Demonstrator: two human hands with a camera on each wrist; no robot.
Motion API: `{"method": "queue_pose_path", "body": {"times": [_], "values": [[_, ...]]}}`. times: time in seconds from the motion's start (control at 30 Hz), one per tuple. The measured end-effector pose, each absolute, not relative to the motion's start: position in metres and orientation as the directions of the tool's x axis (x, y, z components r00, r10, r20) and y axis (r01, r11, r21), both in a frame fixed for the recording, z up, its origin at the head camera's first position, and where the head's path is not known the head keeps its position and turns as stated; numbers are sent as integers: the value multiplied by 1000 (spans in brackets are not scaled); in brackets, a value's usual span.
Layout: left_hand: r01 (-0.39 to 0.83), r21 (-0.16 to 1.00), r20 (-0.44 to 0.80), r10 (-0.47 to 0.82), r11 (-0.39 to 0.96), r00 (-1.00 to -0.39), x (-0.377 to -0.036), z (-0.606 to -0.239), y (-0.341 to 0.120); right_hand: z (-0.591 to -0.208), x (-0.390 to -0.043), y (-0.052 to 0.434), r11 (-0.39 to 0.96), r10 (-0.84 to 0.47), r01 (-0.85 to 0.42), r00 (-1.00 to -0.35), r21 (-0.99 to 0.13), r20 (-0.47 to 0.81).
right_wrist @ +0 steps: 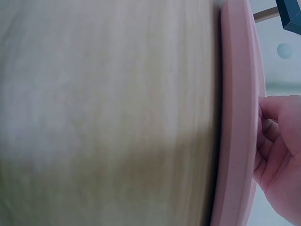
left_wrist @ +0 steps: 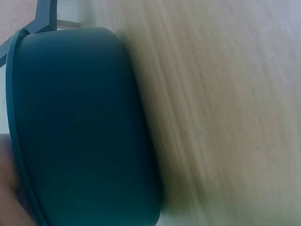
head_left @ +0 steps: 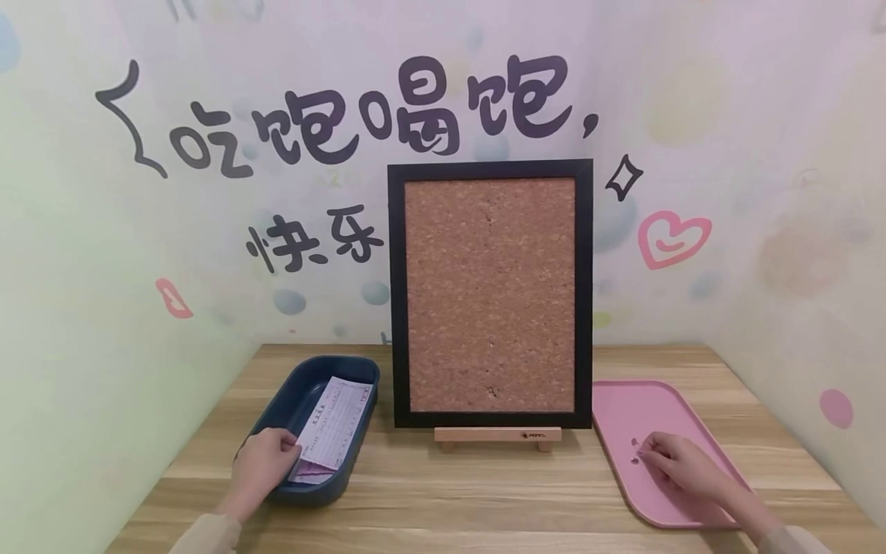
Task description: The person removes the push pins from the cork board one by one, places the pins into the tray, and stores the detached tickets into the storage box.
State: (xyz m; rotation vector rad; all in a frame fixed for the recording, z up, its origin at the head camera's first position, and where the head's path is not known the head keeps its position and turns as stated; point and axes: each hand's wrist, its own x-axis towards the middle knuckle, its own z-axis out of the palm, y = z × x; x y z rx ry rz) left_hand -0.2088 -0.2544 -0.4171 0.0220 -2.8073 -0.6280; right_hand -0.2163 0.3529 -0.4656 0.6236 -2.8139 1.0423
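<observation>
In the head view, my left hand (head_left: 266,465) reaches over the near-left rim of a dark blue basin (head_left: 332,492). Its thumb and forefinger pinch the left edge of a white printed paper slip (head_left: 337,423). Purplish paper shows beneath that slip. At the right, my right hand (head_left: 681,462) is over a pink tray (head_left: 633,392), thumb and forefinger together at a tiny pale piece that looks like a pushpin (head_left: 641,453). Similar tiny pieces (head_left: 634,461) lie beside the fingertips. The right wrist view shows the curled right fingers (right_wrist: 270,136) behind the tray's rim.
A black-framed cork board (head_left: 491,300) stands upright on a small wooden easel (head_left: 498,435) between basin and tray. The wooden table (head_left: 471,500) reaches back to a printed wall (head_left: 311,308), with side walls left and right.
</observation>
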Motion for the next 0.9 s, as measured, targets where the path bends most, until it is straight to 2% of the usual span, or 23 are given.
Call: {"method": "queue_pose_path", "body": {"times": [0.67, 0.9], "values": [[15, 391, 218, -77, 920, -973, -208, -417, -255, -466, -218, 354, 683, -323, -365, -928, -633, 187], [56, 402, 230, -42, 914, -972, -211, -413, -253, -464, -220, 354, 690, -304, -326, -941, -646, 151]]}}
